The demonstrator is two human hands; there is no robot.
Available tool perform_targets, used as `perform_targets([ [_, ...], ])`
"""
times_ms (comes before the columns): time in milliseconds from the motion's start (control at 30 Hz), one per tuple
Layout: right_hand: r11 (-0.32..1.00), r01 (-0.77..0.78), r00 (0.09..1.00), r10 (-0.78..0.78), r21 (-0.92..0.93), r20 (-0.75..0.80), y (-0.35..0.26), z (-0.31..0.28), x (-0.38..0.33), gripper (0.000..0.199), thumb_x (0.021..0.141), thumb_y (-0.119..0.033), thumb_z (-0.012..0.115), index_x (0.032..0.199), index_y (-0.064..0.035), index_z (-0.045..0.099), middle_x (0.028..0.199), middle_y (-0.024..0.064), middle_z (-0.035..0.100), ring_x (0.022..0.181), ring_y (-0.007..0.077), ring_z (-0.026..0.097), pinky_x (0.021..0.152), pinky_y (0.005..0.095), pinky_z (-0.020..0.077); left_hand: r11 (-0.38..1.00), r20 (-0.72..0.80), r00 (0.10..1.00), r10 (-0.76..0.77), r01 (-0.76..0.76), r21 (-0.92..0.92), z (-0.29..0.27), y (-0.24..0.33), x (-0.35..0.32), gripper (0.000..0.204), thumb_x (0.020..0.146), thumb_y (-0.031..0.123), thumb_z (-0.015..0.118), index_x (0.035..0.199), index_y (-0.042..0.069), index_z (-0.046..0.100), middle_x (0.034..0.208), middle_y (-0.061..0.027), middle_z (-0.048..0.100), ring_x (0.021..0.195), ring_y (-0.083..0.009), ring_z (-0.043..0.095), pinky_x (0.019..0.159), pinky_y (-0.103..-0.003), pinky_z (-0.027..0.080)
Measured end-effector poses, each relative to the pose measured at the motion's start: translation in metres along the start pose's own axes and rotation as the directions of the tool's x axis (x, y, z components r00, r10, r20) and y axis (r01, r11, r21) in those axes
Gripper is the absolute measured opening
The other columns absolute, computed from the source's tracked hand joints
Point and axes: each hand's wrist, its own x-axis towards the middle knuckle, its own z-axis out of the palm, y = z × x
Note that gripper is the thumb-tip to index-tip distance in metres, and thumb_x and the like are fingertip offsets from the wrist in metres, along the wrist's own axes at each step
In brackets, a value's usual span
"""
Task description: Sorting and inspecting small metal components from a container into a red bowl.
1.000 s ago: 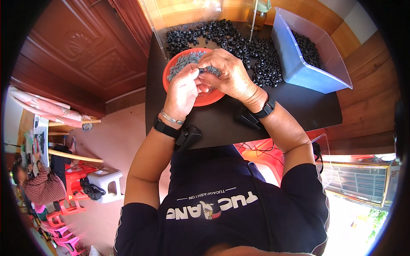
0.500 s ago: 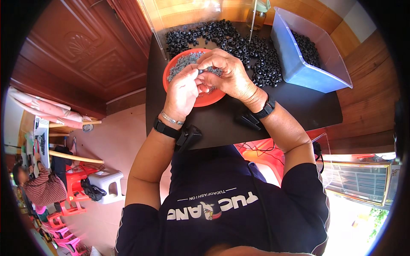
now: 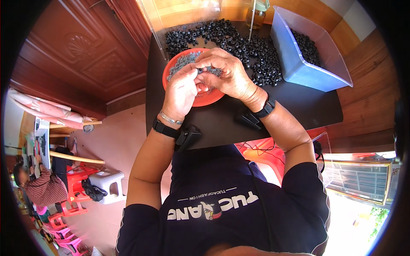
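Observation:
A small round black part (image 3: pixel 200 71) is pinched at the fingertips where my two hands meet. My left hand (image 3: pixel 181 90) is closed on it with thumb and index finger, palm turned up. From the other side, my right hand (image 3: pixel 230 73) curls its fingers in against the same part. Whether the right fingertips hold a second tiny piece is hidden. Both hands are above an orange-red bowl (image 3: pixel 207 101) that holds many small grey pieces (image 3: pixel 183 64), too small to name.
Many loose black ring-like parts (image 3: pixel 239 49) spread over the back of the dark table (image 3: pixel 299 106). At the right stands a translucent blue bin (image 3: pixel 299 73) with more of them inside. A jar (image 3: pixel 256 19) stands at the back. Away to the left sits another person (image 3: pixel 45 187) near stools.
My hands stay almost in place over the bowl. The fingertips and the black part have shifted very slightly.

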Motion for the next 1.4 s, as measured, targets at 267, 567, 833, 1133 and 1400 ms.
perform_targets([
  [267,1.0,-0.01,0.999,0.011,-0.027,0.031,-0.003,-0.004,0.001,0.032,0.07,-0.003,0.074,0.102,-0.0082,0.067,0.099,0.0064,0.064,0.093,0.0234,0.061,0.083,0.0342,0.0505,0.999,0.022,1.0,-0.02,0.019,0.027,-0.001,0.003,0.001,0.022,0.095,0.018,0.046,0.107,0.002,0.056,0.093,-0.004,0.06,0.083,-0.0127,0.058,0.072,-0.027,0.047],
  [567,0.998,-0.005,1.0,0.003,0.058,0.028,-0.004,-0.007,0.003,0.034,0.071,-0.007,0.076,0.103,-0.0076,0.066,0.101,0.0085,0.064,0.096,0.0251,0.061,0.083,0.0342,0.05,1.0,0.058,0.998,0.021,-0.022,0.02,-0.001,0.004,-0.001,0.021,0.095,0.017,0.045,0.108,0.003,0.055,0.099,-0.0032,0.059,0.087,-0.0131,0.059,0.074,-0.029,0.049],
  [833,0.998,0.011,0.999,-0.013,0.062,0.038,-0.003,-0.008,0.003,0.031,0.072,-0.004,0.075,0.101,-0.0072,0.065,0.103,0.009,0.064,0.096,0.0249,0.061,0.082,0.0342,0.0502,0.989,0.08,0.994,0.081,-0.089,0.114,0.001,0.005,-0.002,0.022,0.093,0.021,0.046,0.105,0.005,0.055,0.098,-0.0026,0.057,0.086,-0.013,0.057,0.075,-0.029,0.046],
  [1133,0.982,-0.083,0.996,0.079,0.172,0.028,-0.004,-0.004,0.0,0.031,0.071,0.0,0.075,0.099,-0.0073,0.062,0.104,0.0076,0.063,0.096,0.0211,0.061,0.079,0.0316,0.0514,0.998,0.062,0.998,0.022,-0.026,0.057,0.002,0.003,-0.001,0.024,0.094,0.02,0.046,0.106,0.003,0.055,0.098,-0.0042,0.059,0.087,-0.0133,0.058,0.076,-0.029,0.047],
  [1400,0.998,0.062,0.998,-0.063,0.034,0.028,-0.002,-0.005,0.001,0.031,0.072,-0.004,0.074,0.101,-0.0063,0.064,0.104,0.0073,0.063,0.096,0.0232,0.06,0.08,0.0322,0.0512,0.996,0.088,0.995,0.049,-0.055,0.068,0.007,0.007,-0.003,0.025,0.093,0.021,0.046,0.109,0.002,0.055,0.099,-0.0047,0.059,0.088,-0.014,0.058,0.075,-0.029,0.048],
])
